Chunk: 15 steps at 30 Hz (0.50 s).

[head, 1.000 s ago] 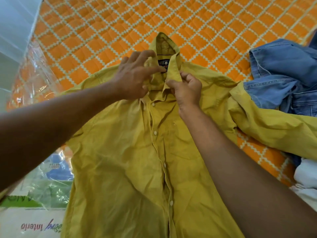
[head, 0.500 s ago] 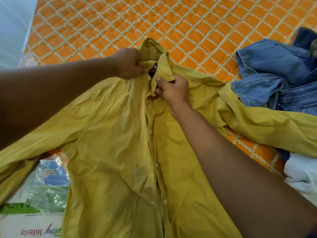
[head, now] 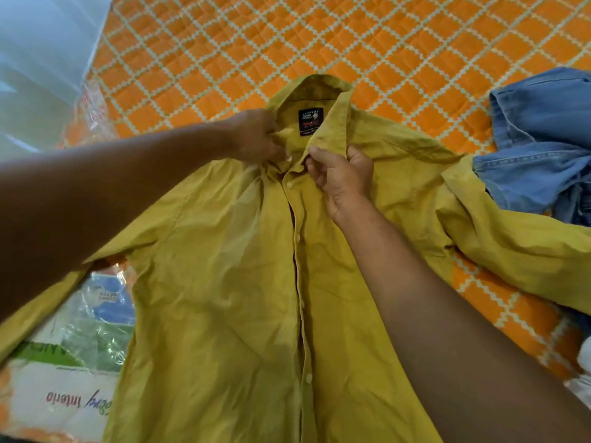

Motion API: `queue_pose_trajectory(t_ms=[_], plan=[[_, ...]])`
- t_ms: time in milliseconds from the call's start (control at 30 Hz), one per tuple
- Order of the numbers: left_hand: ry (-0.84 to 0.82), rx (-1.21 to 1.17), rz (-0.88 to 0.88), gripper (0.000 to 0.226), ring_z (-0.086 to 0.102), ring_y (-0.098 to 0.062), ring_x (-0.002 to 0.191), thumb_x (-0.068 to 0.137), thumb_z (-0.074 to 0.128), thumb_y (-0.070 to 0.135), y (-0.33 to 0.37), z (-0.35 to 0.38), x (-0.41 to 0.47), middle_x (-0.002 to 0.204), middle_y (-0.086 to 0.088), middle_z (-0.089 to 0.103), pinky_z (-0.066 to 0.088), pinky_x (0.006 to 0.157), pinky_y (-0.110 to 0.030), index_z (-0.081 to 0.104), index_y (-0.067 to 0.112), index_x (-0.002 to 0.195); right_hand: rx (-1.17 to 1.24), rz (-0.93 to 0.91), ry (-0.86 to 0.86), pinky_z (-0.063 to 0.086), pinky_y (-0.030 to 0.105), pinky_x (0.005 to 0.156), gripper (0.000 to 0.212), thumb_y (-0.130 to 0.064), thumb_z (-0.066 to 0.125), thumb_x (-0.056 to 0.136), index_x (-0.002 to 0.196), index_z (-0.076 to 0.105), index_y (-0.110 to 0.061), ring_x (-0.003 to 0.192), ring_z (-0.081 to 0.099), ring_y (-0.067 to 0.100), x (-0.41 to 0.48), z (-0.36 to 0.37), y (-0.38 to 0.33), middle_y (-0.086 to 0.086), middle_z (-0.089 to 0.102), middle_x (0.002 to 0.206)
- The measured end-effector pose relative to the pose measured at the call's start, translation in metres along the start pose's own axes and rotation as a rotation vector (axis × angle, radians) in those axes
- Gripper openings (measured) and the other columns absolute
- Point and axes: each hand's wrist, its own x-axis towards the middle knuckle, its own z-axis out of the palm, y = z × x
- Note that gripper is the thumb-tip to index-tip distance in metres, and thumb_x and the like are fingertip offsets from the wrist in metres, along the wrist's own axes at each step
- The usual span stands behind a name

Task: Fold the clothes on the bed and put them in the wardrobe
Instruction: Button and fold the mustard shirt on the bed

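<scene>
Orange bed (head: 415, 59) carries yellow shirt (head: 224, 282) beside denim (head: 543, 139).

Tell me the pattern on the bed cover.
Orange bed cover with a cream diamond lattice; head view.

Bare forearms (head: 128, 193), L hand (head: 256, 135), R hand (head: 343, 180).

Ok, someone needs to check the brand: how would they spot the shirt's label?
A yellow shirt lies front up on the orange bed. Inside its collar sits the label: a small black patch with a red band, unlike the plain yellow cloth around it.
</scene>
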Motion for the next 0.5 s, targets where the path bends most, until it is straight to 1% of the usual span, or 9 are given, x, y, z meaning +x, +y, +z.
queue_pose_trajectory(t_ms=[67, 100, 167, 233, 267, 333, 433, 467, 500], plan=[[0.014, 0.052, 0.024, 0.020, 0.051, -0.018, 0.076, 0.096, 0.064, 0.037, 0.000, 0.002, -0.003, 0.080, 0.002, 0.052, 0.033, 0.054, -0.026, 0.060, 0.017, 0.095, -0.182, -0.031, -0.024, 0.060, 0.037, 0.065, 0.018, -0.001, 0.084, 0.076, 0.071, 0.069, -0.010, 0.064, 0.067, 0.021, -0.001, 0.001, 0.005, 0.010, 0.072, 0.072], [0.031, 0.027, 0.022, 0.020, 0.049, -0.017, 0.072, 0.097, 0.063, 0.035, -0.001, 0.003, -0.005, 0.079, 0.002, 0.052, 0.033, 0.053, -0.026, 0.060, 0.016, 0.094, -0.267, -0.038, -0.026, 0.060, 0.037, 0.064, 0.015, -0.004, 0.084, 0.075, 0.070, 0.071, -0.008, 0.061, 0.067, 0.020, -0.001, 0.003, 0.006, 0.010, 0.072, 0.069], [0.081, -0.091, -0.019, 0.025, 0.046, -0.014, 0.068, 0.097, 0.064, 0.035, -0.003, 0.007, -0.005, 0.076, 0.002, 0.050, 0.033, 0.052, -0.027, 0.057, 0.015, 0.084, -0.376, -0.036, 0.001, 0.057, 0.033, 0.059, 0.010, -0.006, 0.082, 0.076, 0.074, 0.074, -0.001, 0.054, 0.066, 0.017, -0.001, 0.010, 0.004, 0.008, 0.071, 0.063], [0.144, -0.210, -0.082, 0.030, 0.044, -0.013, 0.063, 0.097, 0.065, 0.034, -0.003, 0.016, -0.005, 0.073, 0.003, 0.048, 0.031, 0.050, -0.027, 0.053, 0.017, 0.075, -0.390, -0.015, 0.024, 0.058, 0.032, 0.058, 0.015, -0.011, 0.081, 0.079, 0.077, 0.074, 0.002, 0.050, 0.065, 0.015, -0.001, 0.013, -0.003, 0.007, 0.070, 0.061], [0.167, -0.254, -0.110, 0.028, 0.044, -0.012, 0.061, 0.097, 0.064, 0.033, -0.003, 0.022, -0.005, 0.072, 0.003, 0.049, 0.031, 0.049, -0.027, 0.055, 0.017, 0.076, -0.381, -0.007, 0.018, 0.060, 0.033, 0.058, 0.019, -0.015, 0.082, 0.081, 0.074, 0.073, 0.000, 0.050, 0.065, 0.015, -0.001, 0.014, -0.006, 0.006, 0.069, 0.061], [0.206, -0.326, -0.145, 0.019, 0.047, -0.011, 0.060, 0.097, 0.062, 0.028, -0.001, 0.036, -0.007, 0.070, 0.002, 0.052, 0.032, 0.048, -0.026, 0.062, 0.013, 0.085, -0.415, -0.005, -0.005, 0.062, 0.033, 0.055, 0.029, -0.027, 0.085, 0.081, 0.068, 0.069, -0.005, 0.052, 0.066, 0.016, -0.004, 0.015, -0.010, 0.007, 0.069, 0.062], [0.284, -0.432, -0.169, 0.016, 0.049, -0.014, 0.057, 0.096, 0.057, 0.020, 0.003, 0.051, -0.010, 0.069, -0.002, 0.054, 0.034, 0.047, -0.026, 0.063, 0.008, 0.088, -0.540, -0.013, 0.026, 0.060, 0.033, 0.047, 0.048, -0.050, 0.086, 0.074, 0.074, 0.070, -0.005, 0.052, 0.070, 0.017, -0.002, 0.018, -0.012, 0.007, 0.072, 0.064], [0.299, -0.492, -0.187, 0.019, 0.051, -0.016, 0.059, 0.096, 0.058, 0.021, 0.002, 0.055, -0.010, 0.071, -0.004, 0.057, 0.037, 0.050, -0.026, 0.064, 0.005, 0.088, -0.565, 0.005, 0.044, 0.058, 0.030, 0.045, 0.047, -0.049, 0.086, 0.074, 0.075, 0.070, -0.005, 0.050, 0.070, 0.016, 0.001, 0.021, -0.012, 0.007, 0.072, 0.065], [0.309, -0.558, -0.203, 0.022, 0.053, -0.018, 0.062, 0.096, 0.060, 0.023, 0.000, 0.058, -0.010, 0.075, -0.007, 0.060, 0.040, 0.054, -0.029, 0.067, 0.003, 0.090, -0.564, 0.035, 0.061, 0.055, 0.027, 0.044, 0.039, -0.042, 0.085, 0.077, 0.076, 0.070, -0.005, 0.046, 0.068, 0.014, 0.005, 0.024, -0.012, 0.007, 0.072, 0.066]])
